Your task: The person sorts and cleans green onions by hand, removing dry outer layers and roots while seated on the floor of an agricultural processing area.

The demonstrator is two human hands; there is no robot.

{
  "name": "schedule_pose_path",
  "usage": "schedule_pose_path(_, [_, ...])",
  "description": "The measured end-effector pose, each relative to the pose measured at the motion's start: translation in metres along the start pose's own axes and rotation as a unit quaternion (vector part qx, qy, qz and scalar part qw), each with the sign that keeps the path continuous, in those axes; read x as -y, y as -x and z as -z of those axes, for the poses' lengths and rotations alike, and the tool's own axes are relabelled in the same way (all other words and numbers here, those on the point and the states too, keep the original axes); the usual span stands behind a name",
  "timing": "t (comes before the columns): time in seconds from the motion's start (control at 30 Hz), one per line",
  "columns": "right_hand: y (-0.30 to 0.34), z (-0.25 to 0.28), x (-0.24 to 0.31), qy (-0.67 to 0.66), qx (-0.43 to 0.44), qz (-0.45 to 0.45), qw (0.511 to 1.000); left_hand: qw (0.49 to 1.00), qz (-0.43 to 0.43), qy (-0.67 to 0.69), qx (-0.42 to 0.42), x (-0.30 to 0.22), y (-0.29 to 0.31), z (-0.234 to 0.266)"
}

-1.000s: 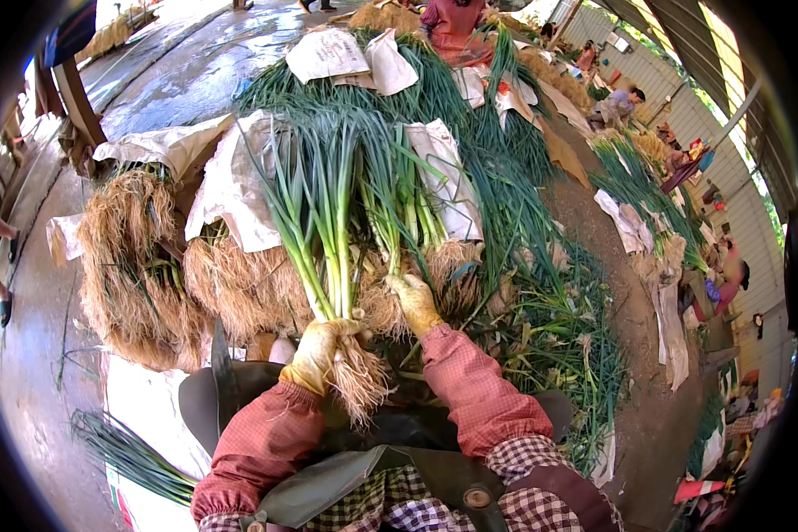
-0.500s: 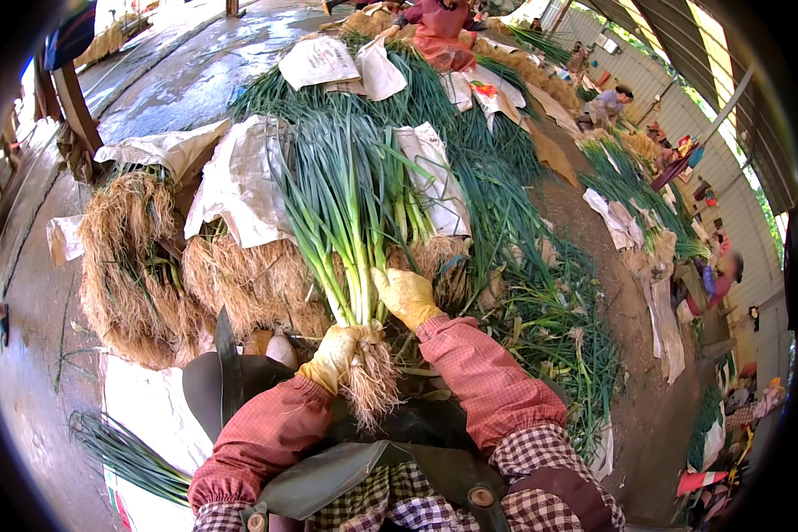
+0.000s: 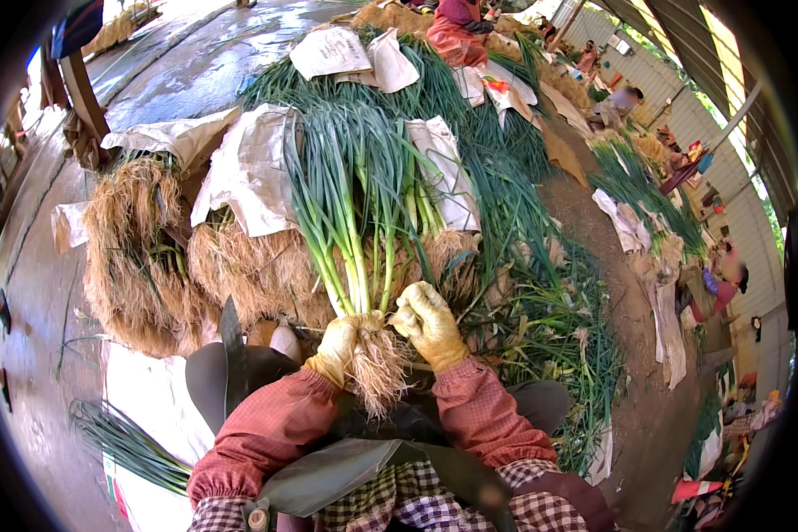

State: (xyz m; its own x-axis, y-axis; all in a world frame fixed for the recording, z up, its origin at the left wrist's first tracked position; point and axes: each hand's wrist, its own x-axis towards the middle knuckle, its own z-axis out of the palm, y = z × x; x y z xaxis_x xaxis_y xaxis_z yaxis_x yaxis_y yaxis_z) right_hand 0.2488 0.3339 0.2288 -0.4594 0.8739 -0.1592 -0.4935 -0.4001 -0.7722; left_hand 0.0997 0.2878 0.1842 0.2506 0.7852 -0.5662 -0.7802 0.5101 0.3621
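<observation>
A bunch of green onions (image 3: 353,253) stands out in front of me, long dark leaves pointing away. My left hand (image 3: 335,349), in a yellowish glove, is closed around its pale lower stalks. Pale, stringy roots (image 3: 378,368) hang past that grip toward my lap. Just right of the roots is my right hand (image 3: 429,326), gloved too, with its fingers curled together. Whether anything thin is pinched in them cannot be made out. Behind the held bunch lie more green onions with brown roots (image 3: 255,275), partly under whitish sacking (image 3: 248,173).
Loose leaves and trimmings (image 3: 559,346) lie in a heap to my right. At lower left, several green onions (image 3: 133,443) rest on a white sheet (image 3: 155,399). A person in an orange-red apron (image 3: 457,40) sits beyond the pile; other people work along the right wall.
My right hand has left the stalks, moved down and right toward the roots, and its fingers are now curled. My left hand keeps its hold on the bunch. The view has shifted slightly.
</observation>
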Motion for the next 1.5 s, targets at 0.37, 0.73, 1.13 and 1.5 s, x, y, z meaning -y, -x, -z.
schedule_pose_path(0.37, [-0.118, 0.048, 0.016, 0.492, -0.102, -0.015, 0.864, 0.985, -0.077, -0.126, -0.088, 0.013, -0.001, -0.025])
schedule_pose_path(0.73, [-0.019, -0.011, 0.055, 0.366, -0.071, 0.257, 0.892, 0.966, -0.103, -0.156, -0.177, 0.015, -0.003, -0.026])
schedule_pose_path(1.13, [-0.021, 0.058, 0.005, 0.038, -0.078, -0.176, 0.980, 0.994, 0.028, 0.087, 0.057, 0.012, -0.002, -0.025])
schedule_pose_path(1.5, [-0.040, 0.090, -0.054, 0.314, -0.111, -0.123, 0.935, 0.976, -0.132, -0.144, -0.099, 0.021, 0.002, -0.019])
